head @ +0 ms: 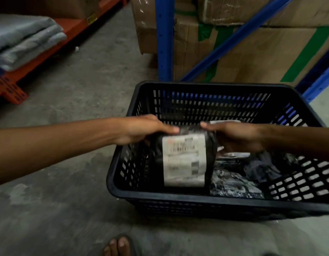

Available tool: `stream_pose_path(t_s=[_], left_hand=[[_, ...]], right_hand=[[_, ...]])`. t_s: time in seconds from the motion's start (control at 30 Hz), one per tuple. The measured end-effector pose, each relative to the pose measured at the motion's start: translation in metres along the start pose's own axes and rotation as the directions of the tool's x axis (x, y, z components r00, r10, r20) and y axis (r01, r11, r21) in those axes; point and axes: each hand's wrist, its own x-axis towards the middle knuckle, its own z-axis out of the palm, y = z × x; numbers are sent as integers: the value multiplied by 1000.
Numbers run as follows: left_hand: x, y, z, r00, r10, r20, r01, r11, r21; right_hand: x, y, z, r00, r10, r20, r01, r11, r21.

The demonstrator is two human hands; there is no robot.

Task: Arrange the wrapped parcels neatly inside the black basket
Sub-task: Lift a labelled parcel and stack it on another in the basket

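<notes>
A black slotted basket (pixel 211 202) stands on the concrete floor in front of me. Inside its left half I hold a black wrapped parcel (pixel 184 159) with a white shipping label facing up. My left hand (pixel 141 129) grips the parcel's far left end and my right hand (pixel 235 135) grips its far right end. More black wrapped parcels (pixel 235 183) lie on the basket's bottom to the right, partly hidden under my right hand. A white label edge (pixel 224 121) shows behind my right hand.
A blue rack upright (pixel 164 37) and taped cardboard boxes (pixel 261 52) stand right behind the basket. At the left is an orange rack (pixel 14 84) with folded grey cloth (pixel 25 41). My sandalled foot (pixel 117 245) is at the bottom edge.
</notes>
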Motion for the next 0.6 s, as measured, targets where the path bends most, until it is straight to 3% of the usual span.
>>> stream_pose_path(t_s=[0.07,0.13,0.23,0.37,0.6], left_hand=[[13,6,-1,988,-1,-157,-48,949,-313],[21,6,6,976,-2,-218,-97,892,-442],[31,1,17,952,-9,-306,-103,932,-347],[50,-8,26,900,-98,-425,-36,954,-297],[82,-21,23,790,-180,-586,80,978,-193]], right_hand=[[2,-10,-13,994,26,-109,-9,988,154],[6,-16,-16,975,63,-212,-9,969,247],[18,-16,-12,943,70,-326,31,955,294],[39,-10,9,954,29,-298,20,987,161],[90,1,19,865,-10,-502,49,997,65]])
